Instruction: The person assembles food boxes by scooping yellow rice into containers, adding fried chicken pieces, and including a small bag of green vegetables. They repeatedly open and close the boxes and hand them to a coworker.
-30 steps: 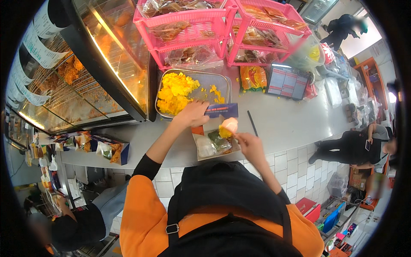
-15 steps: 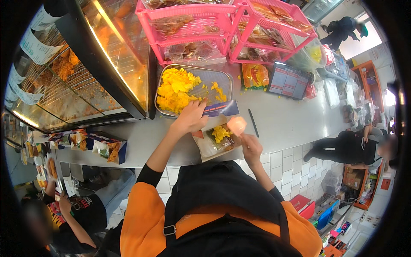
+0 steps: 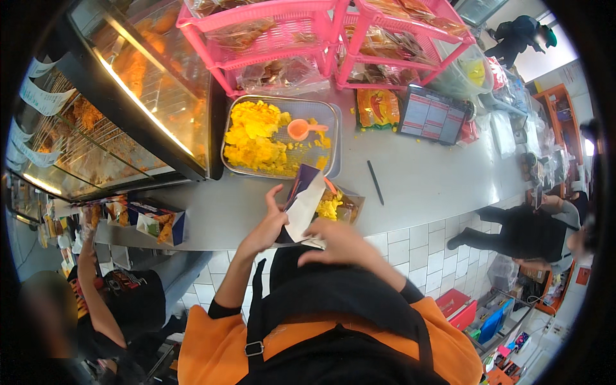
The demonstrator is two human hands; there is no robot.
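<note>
Metal counter (image 3: 417,176), mesh tray (image 3: 312,156), black stick (image 3: 375,182), tablet (image 3: 434,115), pink racks (image 3: 292,32)

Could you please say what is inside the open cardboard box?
Yellow crumbly food, with something brown beside it; the blue-and-white cardboard flap and right hand hide the rest.

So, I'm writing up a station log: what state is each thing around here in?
Food box: open, one flap tilted up
Metal tray: partly filled with yellow food
Orange scoop: lying in the tray
Tablet: screen lit
Display cabinet: lights on
Pink racks: stocked with packets
Black stick: lying on the counter
</note>
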